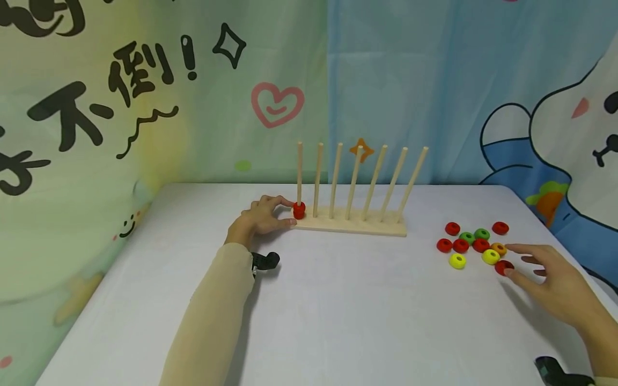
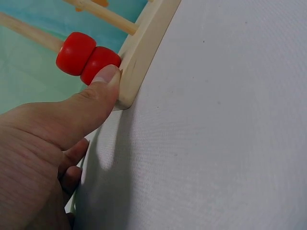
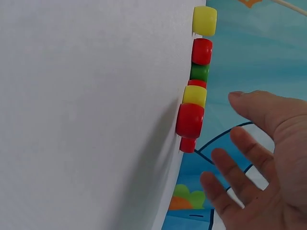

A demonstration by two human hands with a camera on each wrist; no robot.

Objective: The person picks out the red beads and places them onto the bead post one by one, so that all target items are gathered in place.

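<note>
While the left hand (image 1: 263, 215) pinched the rack (image 1: 350, 228) at its nine-o'clock end, probably to steady it, the right hand (image 1: 555, 279), spread and holding nothing, hovered at four o'clock of the loose beads (image 1: 480, 247). These lay at three o'clock from the rack, presumably for easy reach. The left wrist view separated two red beads (image 2: 76, 53) on the end peg (image 2: 31, 32); the head view nearly merged them. The right wrist view showed a gap between thumb (image 3: 256, 105) and beads, where the head view suggested contact.
</note>
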